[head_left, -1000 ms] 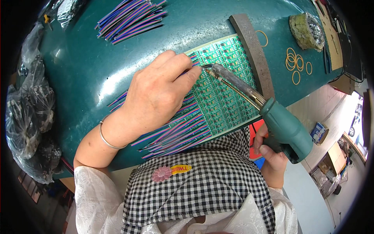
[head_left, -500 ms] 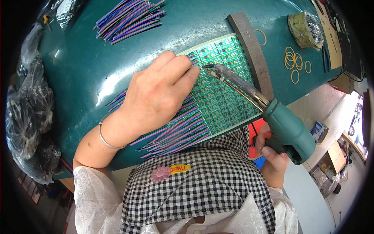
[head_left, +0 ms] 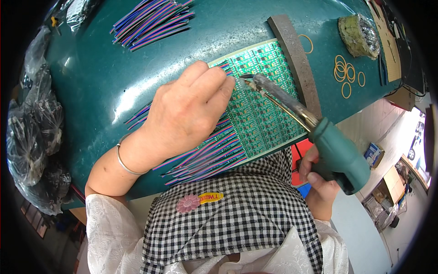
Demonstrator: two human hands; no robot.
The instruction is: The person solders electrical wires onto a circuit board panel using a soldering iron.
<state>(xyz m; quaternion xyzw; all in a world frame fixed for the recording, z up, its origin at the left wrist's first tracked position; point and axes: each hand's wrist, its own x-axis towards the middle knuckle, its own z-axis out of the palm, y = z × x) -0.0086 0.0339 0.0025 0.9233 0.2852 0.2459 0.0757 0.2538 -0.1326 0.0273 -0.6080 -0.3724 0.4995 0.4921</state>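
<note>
Under my hands lies a green panel of small circuit boards (head_left: 262, 98), with multicoloured flat wires (head_left: 219, 153) fanning out from its left side. My left hand (head_left: 189, 107) rests over that side, fingers pinched together at the row of wire ends; what sits between the fingertips is hidden. My right hand (head_left: 319, 180) is wrapped round the green handle of a soldering gun (head_left: 340, 155). The gun's dark tip (head_left: 246, 76) points left over the panel, just right of my left fingertips. Whether it touches the panel I cannot tell.
A dark bar (head_left: 296, 64) lies along the panel's right edge. Beyond it are several rubber bands (head_left: 340, 68) and a roll of yellowish, shiny material (head_left: 358, 36). A bundle of loose wires (head_left: 153, 23) lies at the far left; plastic bags (head_left: 34, 137) line the left edge.
The soldering gun's tip has shifted slightly to the right, away from my left fingertips, and its handle has dipped a little. My left hand has barely moved.
</note>
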